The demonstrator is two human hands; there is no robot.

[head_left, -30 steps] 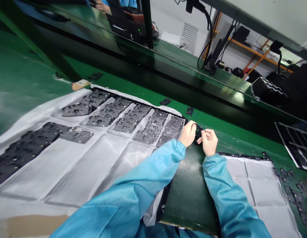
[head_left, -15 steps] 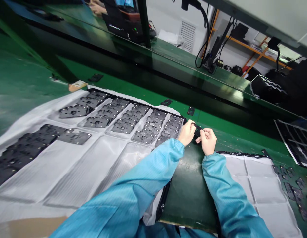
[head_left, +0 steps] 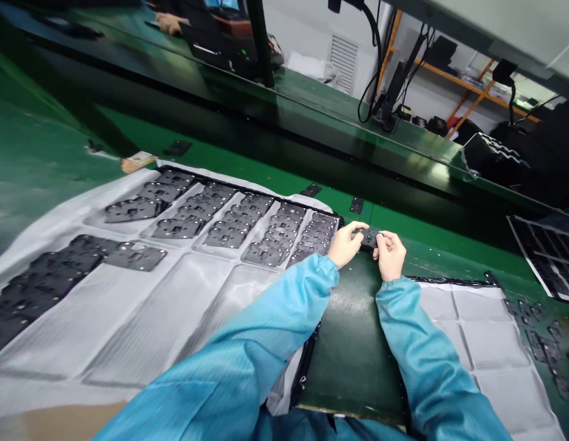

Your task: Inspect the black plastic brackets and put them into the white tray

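A small flat black plate (head_left: 369,237) with holes is held up between my hands over the green bench. My left hand (head_left: 346,245) has its thumb and index finger at the plate's left end. At the other end, my right hand (head_left: 391,256) pinches the plate between thumb and fingers. Left of my hands lies a tray lined with white sheeting (head_left: 141,306). Overlapping black plates (head_left: 270,244) fill its far compartments, and larger dark plates (head_left: 40,282) are lined up in a near-left one.
A second white-lined tray (head_left: 489,331) lies at the right, with loose black parts (head_left: 546,349) beside it. Single black plates (head_left: 356,204) rest beyond the left tray. A dark raised ledge (head_left: 288,131) crosses behind, and a co-worker's hand (head_left: 170,23) shows past it.
The plate between my hands has turned so its flat face shows more. My right hand has shifted slightly right, and the left fingers have straightened somewhat.
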